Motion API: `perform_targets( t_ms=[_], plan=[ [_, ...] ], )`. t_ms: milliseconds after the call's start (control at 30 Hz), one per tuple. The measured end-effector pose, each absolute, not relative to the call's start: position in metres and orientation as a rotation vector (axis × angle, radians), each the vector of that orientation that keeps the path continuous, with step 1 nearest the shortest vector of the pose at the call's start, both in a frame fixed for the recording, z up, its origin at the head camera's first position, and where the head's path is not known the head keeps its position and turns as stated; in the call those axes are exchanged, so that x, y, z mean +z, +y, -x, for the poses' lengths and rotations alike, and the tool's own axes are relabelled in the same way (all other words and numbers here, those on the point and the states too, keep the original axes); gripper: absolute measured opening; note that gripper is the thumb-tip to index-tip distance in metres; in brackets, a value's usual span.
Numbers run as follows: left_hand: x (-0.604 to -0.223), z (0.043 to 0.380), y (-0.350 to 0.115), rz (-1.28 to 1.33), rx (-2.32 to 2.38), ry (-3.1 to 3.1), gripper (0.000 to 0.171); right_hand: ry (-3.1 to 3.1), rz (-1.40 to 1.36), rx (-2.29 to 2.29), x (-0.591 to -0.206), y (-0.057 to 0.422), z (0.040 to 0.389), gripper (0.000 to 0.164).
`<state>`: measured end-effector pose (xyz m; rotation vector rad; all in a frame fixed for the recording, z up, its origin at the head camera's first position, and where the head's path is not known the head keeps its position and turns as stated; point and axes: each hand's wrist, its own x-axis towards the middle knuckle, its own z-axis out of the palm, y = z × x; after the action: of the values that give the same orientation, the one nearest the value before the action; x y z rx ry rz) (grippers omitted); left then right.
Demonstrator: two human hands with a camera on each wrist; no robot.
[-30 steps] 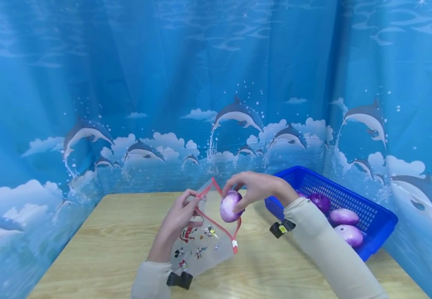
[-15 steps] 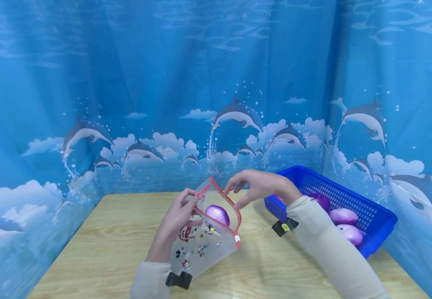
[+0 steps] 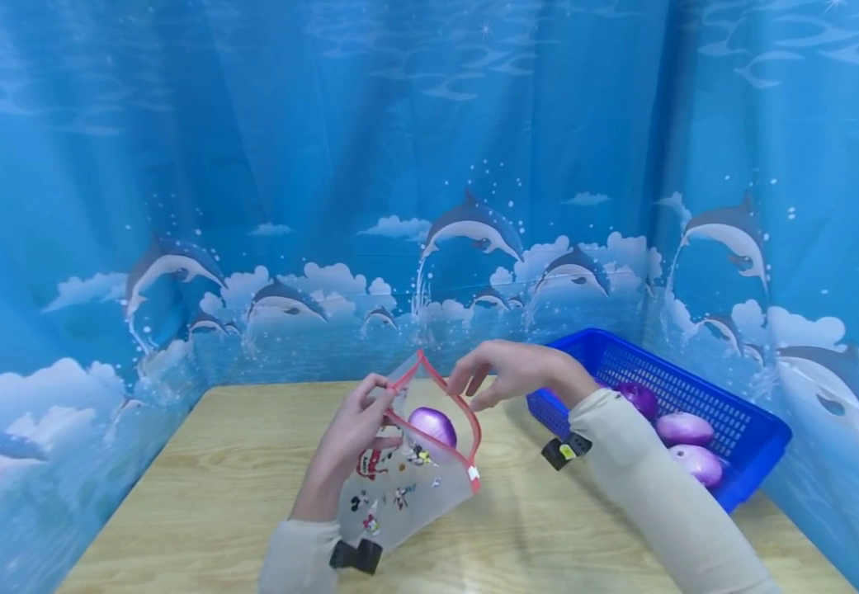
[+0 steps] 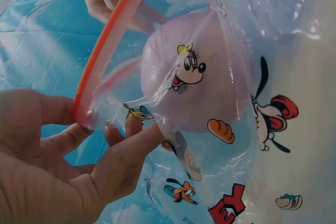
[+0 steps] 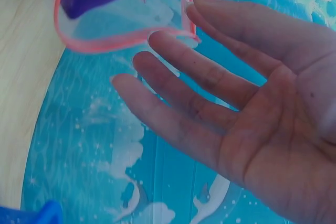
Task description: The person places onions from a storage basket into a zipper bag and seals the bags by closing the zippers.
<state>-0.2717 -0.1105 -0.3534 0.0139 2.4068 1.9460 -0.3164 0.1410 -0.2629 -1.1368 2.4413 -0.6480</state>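
Note:
A clear zip bag with red edging and cartoon prints stands with its mouth spread wide. Inside it, just below the opening, lies a purple onion, which shows through the film in the left wrist view. My left hand pinches the near left rim between thumb and fingers. At the far right rim, my right hand pinches the red edge with thumb and index fingertips. Its other fingers stretch out straight in the right wrist view. A white slider sits at the bag's right corner.
To the right, a blue plastic basket holds several more onions, partly hidden by my right sleeve. Both stand on a wood-grain table. A blue dolphin-print curtain hangs behind and at the sides.
My right hand has let go of the onion, which has dropped into the bag. That hand has then taken the bag's right rim. The left hand has kept its place.

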Motion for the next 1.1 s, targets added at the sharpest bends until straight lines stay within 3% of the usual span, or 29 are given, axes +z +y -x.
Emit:
perform_targets(
  t_ms=[500,1100],
  plan=[
    [-0.35,0.271,-0.11,-0.022,1.933,2.422,0.017,2.57,1.002,-0.534,-0.258,0.203,0.339,0.033],
    [-0.353,0.27,-0.109,-0.05,1.942,2.422,0.02,2.543,0.586,-0.601,-0.279,0.287,0.355,0.044]
  ],
)
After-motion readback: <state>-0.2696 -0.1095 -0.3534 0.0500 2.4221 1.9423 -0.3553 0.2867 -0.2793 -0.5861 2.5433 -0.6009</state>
